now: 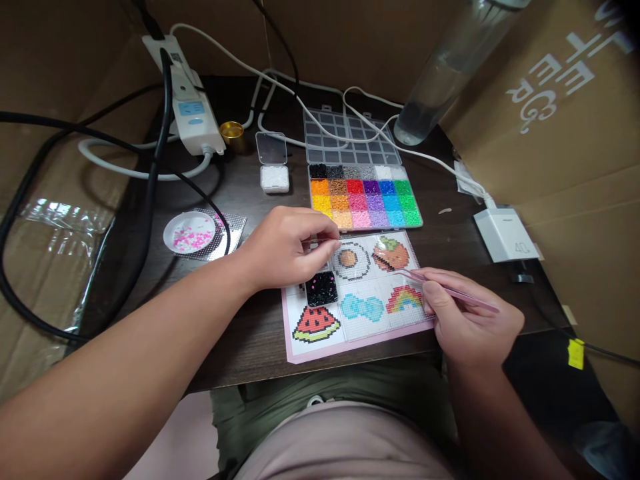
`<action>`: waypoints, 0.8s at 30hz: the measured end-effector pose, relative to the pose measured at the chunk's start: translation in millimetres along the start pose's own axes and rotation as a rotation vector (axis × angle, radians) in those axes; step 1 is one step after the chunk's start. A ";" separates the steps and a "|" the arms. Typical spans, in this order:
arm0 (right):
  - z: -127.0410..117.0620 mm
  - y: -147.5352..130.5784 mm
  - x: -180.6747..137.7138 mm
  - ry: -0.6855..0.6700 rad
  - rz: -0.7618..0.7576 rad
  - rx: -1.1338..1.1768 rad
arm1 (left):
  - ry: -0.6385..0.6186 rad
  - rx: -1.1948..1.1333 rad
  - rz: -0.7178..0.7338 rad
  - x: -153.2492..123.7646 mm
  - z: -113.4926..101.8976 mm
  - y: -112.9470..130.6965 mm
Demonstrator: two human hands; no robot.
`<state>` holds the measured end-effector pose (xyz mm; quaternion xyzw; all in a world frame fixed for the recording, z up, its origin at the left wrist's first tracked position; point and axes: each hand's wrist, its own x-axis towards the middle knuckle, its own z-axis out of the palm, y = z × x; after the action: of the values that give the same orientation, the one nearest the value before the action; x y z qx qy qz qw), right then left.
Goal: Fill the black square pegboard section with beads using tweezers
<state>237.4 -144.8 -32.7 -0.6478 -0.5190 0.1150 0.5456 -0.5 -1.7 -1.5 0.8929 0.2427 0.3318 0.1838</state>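
A pink-edged pattern sheet (320, 347) lies on the dark table, with a clear pegboard over pictures of a fried egg (351, 260), a watermelon slice (316, 325) and a rainbow (404, 299). My left hand (285, 250) rests on the sheet's upper left, fingers pinched together near the egg; what they hold is hidden. Just below it sits a small tray of black beads (321, 288). My right hand (467, 320) grips pink tweezers (450, 291), their tips pointing left above the rainbow.
A box of sorted coloured beads (365, 197) with its lid open stands behind the sheet. A white dish of pink beads (190, 233), a small clear case (274, 179), a power strip (187, 100), cables, a white charger (505, 233) and a clear bottle (450, 67) surround it. Cardboard walls enclose the table.
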 end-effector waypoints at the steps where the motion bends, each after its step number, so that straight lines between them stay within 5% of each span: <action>1: -0.1 -0.2 -0.1 0.001 -0.004 -0.005 | 0.001 -0.002 0.001 0.0 0.0 0.0; 24: 1.9 -1.5 -0.3 0.007 0.005 -0.009 | 0.000 -0.002 -0.006 0.1 0.2 0.2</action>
<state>235.0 -144.1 -32.2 -0.6520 -0.5163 0.1116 0.5440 -0.3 -1.8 -1.5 0.8919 0.2452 0.3316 0.1855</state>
